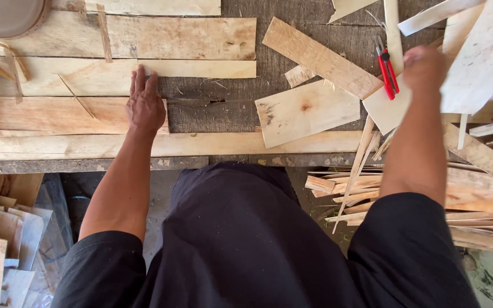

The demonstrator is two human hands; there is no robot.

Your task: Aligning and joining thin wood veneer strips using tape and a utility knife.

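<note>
My left hand [145,104] lies flat, fingers together, on a thin pale wood sheet [69,114] on the workbench. It presses the sheet's right end, beside a narrow wood strip [201,68]. My right hand [424,67] is raised at the right and blurred; it grips the lower edge of a large pale wood sheet [486,54] among a pile of sheets. A red utility knife [388,74] rests on a wood piece just left of that hand.
Loose wood pieces [306,111] lie on the dark bench top [223,114]. A heap of strips and offcuts [475,194] spills over the bench's right end. Stacked veneer sheets [1,245] sit at lower left. A round grey disc [7,16] is at top left.
</note>
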